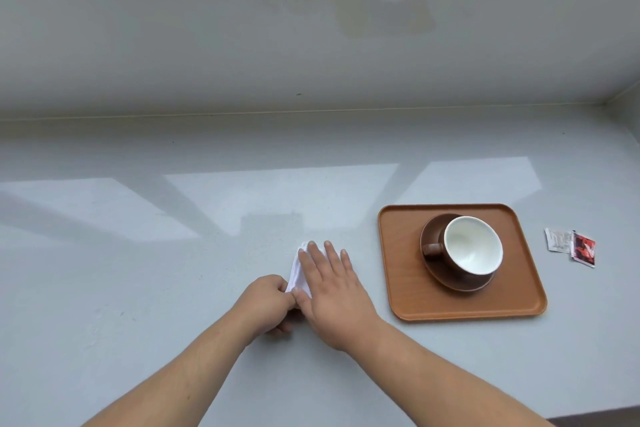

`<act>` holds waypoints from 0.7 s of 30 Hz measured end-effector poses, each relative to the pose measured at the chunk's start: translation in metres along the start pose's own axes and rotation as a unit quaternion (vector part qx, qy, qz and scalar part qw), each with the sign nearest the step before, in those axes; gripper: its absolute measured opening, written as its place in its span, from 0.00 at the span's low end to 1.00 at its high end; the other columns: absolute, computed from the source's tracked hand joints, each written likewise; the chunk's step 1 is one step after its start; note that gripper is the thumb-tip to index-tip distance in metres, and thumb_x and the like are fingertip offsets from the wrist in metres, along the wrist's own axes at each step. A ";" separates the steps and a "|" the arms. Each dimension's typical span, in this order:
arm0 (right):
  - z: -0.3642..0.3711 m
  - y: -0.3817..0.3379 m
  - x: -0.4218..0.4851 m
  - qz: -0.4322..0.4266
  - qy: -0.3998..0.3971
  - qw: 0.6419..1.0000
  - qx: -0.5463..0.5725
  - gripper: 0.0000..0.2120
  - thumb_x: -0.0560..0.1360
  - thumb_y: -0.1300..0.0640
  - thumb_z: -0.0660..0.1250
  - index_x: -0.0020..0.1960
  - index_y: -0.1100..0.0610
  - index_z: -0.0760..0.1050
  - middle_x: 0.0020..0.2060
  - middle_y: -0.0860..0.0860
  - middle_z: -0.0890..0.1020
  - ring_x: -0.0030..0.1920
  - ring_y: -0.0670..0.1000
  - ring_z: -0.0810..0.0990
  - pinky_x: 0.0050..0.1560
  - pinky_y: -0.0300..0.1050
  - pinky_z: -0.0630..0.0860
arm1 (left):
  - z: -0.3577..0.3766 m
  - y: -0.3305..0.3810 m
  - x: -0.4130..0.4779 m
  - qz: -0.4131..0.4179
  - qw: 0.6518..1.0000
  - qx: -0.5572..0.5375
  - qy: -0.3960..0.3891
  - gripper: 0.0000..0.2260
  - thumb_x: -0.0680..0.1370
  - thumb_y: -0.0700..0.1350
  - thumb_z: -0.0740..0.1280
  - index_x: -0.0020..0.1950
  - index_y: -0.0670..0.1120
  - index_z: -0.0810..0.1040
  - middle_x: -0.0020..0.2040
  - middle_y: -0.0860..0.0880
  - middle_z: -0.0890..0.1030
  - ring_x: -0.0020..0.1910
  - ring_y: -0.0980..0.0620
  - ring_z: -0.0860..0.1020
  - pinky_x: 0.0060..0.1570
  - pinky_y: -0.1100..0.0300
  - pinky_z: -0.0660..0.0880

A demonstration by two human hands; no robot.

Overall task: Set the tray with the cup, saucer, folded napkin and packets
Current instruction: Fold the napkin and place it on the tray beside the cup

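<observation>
- On the pale grey countertop (138,253), left of the tray, a small white cloth napkin (298,270) lies mostly hidden under the person's two hands, with only its left edge and far corner showing.
- The right hand (334,295) lies flat on the napkin, palm down, with its fingers spread and stretched away from the person — released, gripping nothing, only pressing.
- The left hand (268,302) is curled at the napkin's near left corner, thumb and fingertips pinching the cloth's edge; it touches the right hand's thumb.
- Both bare forearms reach in from the bottom of the view and meet at the napkin.
- To the right, a rounded rectangular orange-brown tray (401,263) with a low raised rim rests on the countertop, near the right hand but apart from it.
- On the tray, toward its far right part, a round brown saucer (446,282) carries a brown cup with a white inside (472,246); the cup stands upright and its handle points left.
- Off the tray — well to its right on the countertop — lie two small packets touching each other: a white printed packet (557,240) and a red-and-dark packet (583,249) overlapping its right side.
- Behind the countertop rises a pale wall ledge (311,45), with a dark window frame along the top.
</observation>
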State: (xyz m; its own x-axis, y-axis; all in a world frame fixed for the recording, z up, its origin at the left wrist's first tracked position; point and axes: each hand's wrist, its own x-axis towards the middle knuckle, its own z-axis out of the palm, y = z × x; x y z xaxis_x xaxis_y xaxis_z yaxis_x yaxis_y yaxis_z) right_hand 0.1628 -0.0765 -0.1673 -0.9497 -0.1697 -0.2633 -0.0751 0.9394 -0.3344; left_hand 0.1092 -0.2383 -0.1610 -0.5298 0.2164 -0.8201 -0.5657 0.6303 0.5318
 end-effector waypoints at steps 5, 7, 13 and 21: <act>0.008 0.026 0.008 -0.026 -0.042 0.995 -0.084 0.35 0.83 0.38 0.41 0.83 0.55 0.39 0.83 0.53 0.42 0.81 0.57 0.38 0.79 0.63 0.40 | -0.010 0.003 0.002 -0.010 0.999 0.037 -0.027 0.14 0.73 0.54 0.70 0.48 0.43 0.80 0.39 0.50 0.89 0.32 0.51 0.85 0.36 0.57 0.80; 0.014 0.028 0.008 -0.029 -0.045 0.994 -0.094 0.34 0.84 0.38 0.40 0.83 0.55 0.38 0.83 0.53 0.41 0.81 0.56 0.36 0.78 0.64 0.39 | -0.013 0.005 0.004 -0.014 0.998 0.050 -0.030 0.15 0.73 0.56 0.69 0.49 0.44 0.81 0.40 0.51 0.89 0.32 0.52 0.85 0.35 0.58 0.80; 0.015 0.026 0.011 -0.021 -0.063 0.993 -0.102 0.34 0.84 0.39 0.40 0.83 0.55 0.37 0.82 0.53 0.39 0.80 0.57 0.34 0.76 0.67 0.38 | -0.015 0.010 0.010 -0.006 0.992 0.125 -0.012 0.18 0.80 0.58 0.61 0.44 0.47 0.81 0.36 0.52 0.88 0.28 0.54 0.83 0.32 0.60 0.78; -0.013 0.020 0.005 0.091 0.043 0.995 -0.019 0.33 0.77 0.39 0.64 0.76 0.56 0.67 0.71 0.56 0.73 0.69 0.61 0.72 0.67 0.57 0.71 | -0.013 0.017 0.017 0.015 0.956 0.290 0.033 0.22 0.80 0.61 0.56 0.38 0.50 0.81 0.30 0.58 0.85 0.21 0.61 0.77 0.31 0.60 0.72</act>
State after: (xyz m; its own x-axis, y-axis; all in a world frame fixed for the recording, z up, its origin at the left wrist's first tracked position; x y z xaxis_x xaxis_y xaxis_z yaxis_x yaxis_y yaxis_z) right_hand 0.1524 -0.0543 -0.1635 -0.9711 0.0294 -0.2369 0.0911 0.9629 -0.2538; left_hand 0.0822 -0.2338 -0.1634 -0.5906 0.2054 -0.7804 -0.1146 0.9359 0.3330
